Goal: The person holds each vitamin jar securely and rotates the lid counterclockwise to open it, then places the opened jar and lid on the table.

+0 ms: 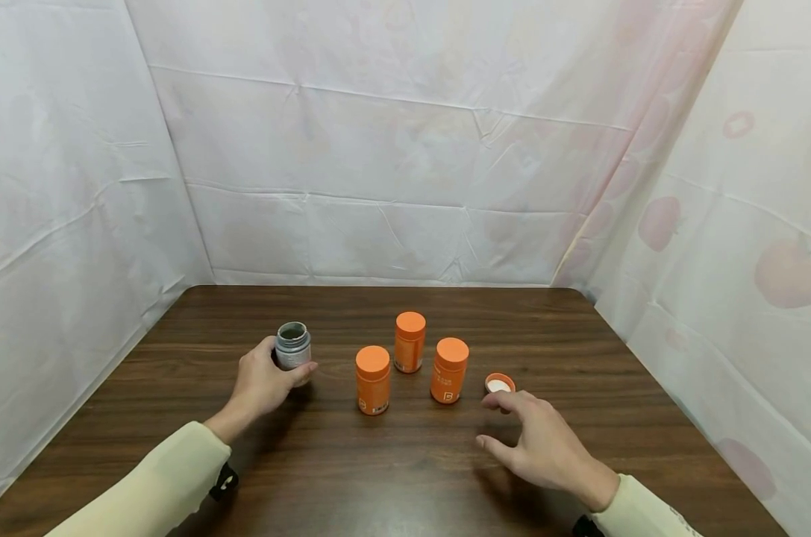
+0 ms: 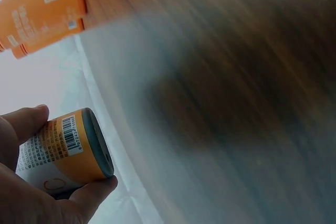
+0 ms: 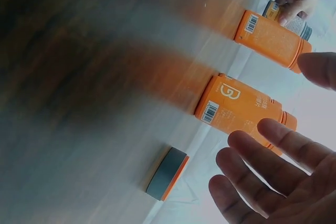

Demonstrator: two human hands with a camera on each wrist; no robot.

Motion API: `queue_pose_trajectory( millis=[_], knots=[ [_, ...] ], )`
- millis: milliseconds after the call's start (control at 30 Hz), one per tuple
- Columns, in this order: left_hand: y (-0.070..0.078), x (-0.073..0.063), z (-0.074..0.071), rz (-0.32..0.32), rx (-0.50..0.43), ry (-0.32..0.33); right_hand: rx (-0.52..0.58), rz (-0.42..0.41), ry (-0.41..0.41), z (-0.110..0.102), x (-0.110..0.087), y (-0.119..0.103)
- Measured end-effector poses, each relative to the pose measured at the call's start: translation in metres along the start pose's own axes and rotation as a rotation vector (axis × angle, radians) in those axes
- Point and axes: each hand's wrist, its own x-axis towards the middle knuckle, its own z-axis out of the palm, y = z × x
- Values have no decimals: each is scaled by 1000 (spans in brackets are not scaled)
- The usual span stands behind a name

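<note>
1. Two pale yellow sleeves (image 1: 157, 477) of mine are closest, one on each arm. One small black thing (image 1: 224, 481) peeks out at each wrist.
2. One grey jar (image 1: 291, 356) is in my left hand (image 1: 260, 379), over on the left part of the brown table (image 1: 378, 477). My thumb and fingers wrap round its sides. It stands nearly straight, and its one round mouth is open at the top. I can't tell if its bottom touches the wood. From my left wrist I see yellow on it too, and one barcode.
3. My right hand (image 1: 546, 447) is free, with its fingers loose and spread, up above the right part of the table.
4. One lid (image 1: 499, 383) sits just past those right fingers, not touching them. It lies upside down, so its orange rim and white inside face up. Its side looks grey from my right wrist.
5. Three orange bottles (image 1: 373, 384) stand up straight between my hands: one at the front left, one farther back, and one on the right near the lid. They wear three orange caps (image 1: 453, 349), one each.
6. White cloth (image 1: 378, 171) hangs on three sides: left, back and right. Faded red fruit pictures (image 1: 789, 273) show on the right side.
</note>
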Motion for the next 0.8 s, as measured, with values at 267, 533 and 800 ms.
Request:
queue_pose_trajectory(
  millis=[267,533,800],
  knots=[
    [-13,7,1,-55,6,-48,13,-16,-3,0,-1,2],
    [-16,8,3,-71,17,-69,30,-6,-5,1,-1,4],
    [-17,8,2,-93,23,-121,23,-17,2,1,-2,5]
  ],
)
